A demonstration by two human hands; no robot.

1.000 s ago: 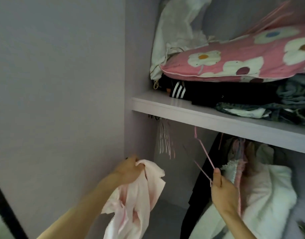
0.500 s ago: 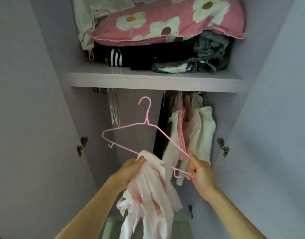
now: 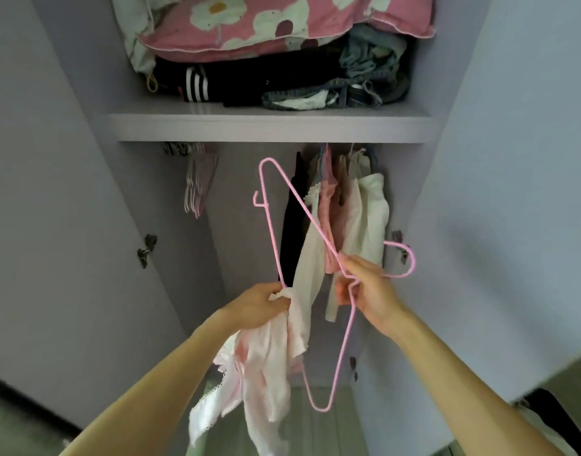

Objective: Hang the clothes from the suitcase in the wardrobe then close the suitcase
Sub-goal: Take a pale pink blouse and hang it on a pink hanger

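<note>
While held thus, left hand [image 3: 256, 306]: fingers curled round bunched pink garment [image 3: 266, 373], which hung below them.
Right hand [image 3: 369, 291]: pinched pink hanger [image 3: 319, 410] at its neck, frame turned sideways.
Hook [image 3: 413, 262]: just beyond right fingers; might snag hung clothes [image 3: 368, 209] behind.
Garment risk: bunched, could slide off hanger arm.

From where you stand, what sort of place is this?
Probably a bedroom, at an open wardrobe: clothes hang below a shelf stacked with folded garments and a flowered pillow. The right hand holds a pink hanger, the left hand a pink garment.
</note>
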